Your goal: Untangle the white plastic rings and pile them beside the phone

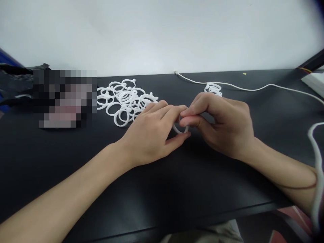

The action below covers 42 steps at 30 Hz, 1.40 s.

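Between my two hands is a white plastic ring (180, 129), partly hidden by the fingers. My left hand (149, 133) grips it from the left, thumb at its lower edge and fingers over its upper side. The thumb and forefinger of my right hand (225, 123) pinch the ring's right side near the top; what exactly lies in that pinch is hidden. Behind my left hand lies a loose heap of similar white rings (124, 98), several with small round knobs. A smaller stack of white rings (213, 88) sits behind my right hand.
A white cable (227, 84) runs along the back of the black table (152, 195), and another thicker white cable (314, 145) hangs at the right. Black plastic (16, 82) and a pixelated patch are at the left. A white wall (152, 37) stands behind.
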Available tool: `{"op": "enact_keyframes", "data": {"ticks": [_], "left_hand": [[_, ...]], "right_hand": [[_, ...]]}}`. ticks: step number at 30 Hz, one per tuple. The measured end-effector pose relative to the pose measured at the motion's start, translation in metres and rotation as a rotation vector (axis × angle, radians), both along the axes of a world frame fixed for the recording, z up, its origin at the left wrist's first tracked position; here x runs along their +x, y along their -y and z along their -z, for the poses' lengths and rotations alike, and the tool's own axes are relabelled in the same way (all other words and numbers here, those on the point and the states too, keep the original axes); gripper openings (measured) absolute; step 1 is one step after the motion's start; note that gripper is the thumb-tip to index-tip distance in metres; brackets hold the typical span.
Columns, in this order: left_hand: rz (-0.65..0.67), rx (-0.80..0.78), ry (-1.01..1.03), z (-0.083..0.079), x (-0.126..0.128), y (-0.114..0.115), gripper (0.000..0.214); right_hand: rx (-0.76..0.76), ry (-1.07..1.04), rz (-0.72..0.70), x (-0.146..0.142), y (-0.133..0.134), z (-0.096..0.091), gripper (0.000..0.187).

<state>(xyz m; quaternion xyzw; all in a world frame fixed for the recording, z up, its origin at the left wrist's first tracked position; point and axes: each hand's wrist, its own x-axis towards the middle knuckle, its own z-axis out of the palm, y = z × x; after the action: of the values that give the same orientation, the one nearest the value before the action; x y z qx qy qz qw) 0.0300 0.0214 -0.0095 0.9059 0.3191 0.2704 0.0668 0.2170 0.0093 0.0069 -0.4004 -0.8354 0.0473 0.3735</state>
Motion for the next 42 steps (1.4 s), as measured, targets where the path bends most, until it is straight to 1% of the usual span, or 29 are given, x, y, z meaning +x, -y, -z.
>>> {"op": "enact_keyframes", "data": {"ticks": [3, 5, 7, 9, 11, 12, 13, 15, 18, 20, 22, 24, 26, 28, 32, 36, 38, 42], "left_hand": [[-0.022, 0.004, -0.005, 0.002, 0.001, -0.001, 0.031], [-0.059, 0.020, -0.006, 0.003, 0.001, -0.002, 0.034], [-0.111, 0.040, -0.017, 0.004, 0.001, -0.003, 0.038], [-0.169, 0.061, -0.037, 0.005, 0.000, -0.004, 0.043], [-0.232, 0.086, -0.064, 0.006, -0.002, -0.006, 0.047], [-0.265, 0.101, -0.078, 0.007, -0.003, -0.007, 0.048], [-0.299, 0.115, -0.096, 0.008, -0.005, -0.009, 0.050], [-0.361, 0.136, -0.136, 0.011, -0.007, -0.011, 0.051], [-0.411, 0.136, -0.200, 0.014, -0.011, -0.014, 0.050], [-0.417, 0.121, -0.227, 0.016, -0.012, -0.015, 0.049], [-0.410, 0.109, -0.230, 0.017, -0.012, -0.015, 0.049], [-0.401, 0.103, -0.225, 0.016, -0.011, -0.014, 0.047], [-0.391, 0.103, -0.208, 0.015, -0.009, -0.013, 0.044], [-0.365, 0.105, -0.168, 0.013, -0.006, -0.011, 0.045], [-0.274, 0.098, -0.055, 0.007, -0.001, -0.006, 0.057], [-0.203, 0.080, -0.007, 0.005, 0.000, -0.004, 0.051], [-0.176, 0.066, -0.007, 0.005, -0.001, -0.004, 0.046], [-0.142, 0.049, 0.004, 0.006, -0.002, -0.006, 0.045]], "right_hand": [[0.039, -0.009, -0.019, 0.001, -0.005, 0.002, 0.020], [0.036, 0.031, 0.038, 0.004, -0.011, 0.003, 0.020], [0.012, 0.115, 0.177, 0.008, -0.017, 0.003, 0.026], [-0.021, 0.234, 0.367, 0.014, -0.022, 0.001, 0.033], [-0.088, 0.383, 0.543, 0.020, -0.026, 0.000, 0.041], [-0.136, 0.459, 0.609, 0.023, -0.027, 0.000, 0.044], [-0.182, 0.528, 0.658, 0.025, -0.029, 0.000, 0.047], [-0.260, 0.633, 0.695, 0.030, -0.031, 0.002, 0.044], [-0.294, 0.669, 0.664, 0.035, -0.035, 0.007, 0.032], [-0.294, 0.664, 0.634, 0.038, -0.038, 0.010, 0.024], [-0.274, 0.660, 0.606, 0.038, -0.040, 0.011, 0.019], [-0.224, 0.623, 0.566, 0.037, -0.040, 0.010, 0.016], [-0.133, 0.510, 0.485, 0.033, -0.038, 0.008, 0.015], [-0.038, 0.326, 0.367, 0.027, -0.032, 0.004, 0.014], [-0.003, -0.057, 0.123, 0.011, -0.017, 0.002, 0.008], [0.011, -0.166, 0.030, 0.002, -0.008, 0.006, 0.008], [0.015, -0.191, 0.015, 0.001, -0.007, 0.008, 0.009], [0.016, -0.203, 0.008, 0.001, -0.008, 0.009, 0.012]]}}
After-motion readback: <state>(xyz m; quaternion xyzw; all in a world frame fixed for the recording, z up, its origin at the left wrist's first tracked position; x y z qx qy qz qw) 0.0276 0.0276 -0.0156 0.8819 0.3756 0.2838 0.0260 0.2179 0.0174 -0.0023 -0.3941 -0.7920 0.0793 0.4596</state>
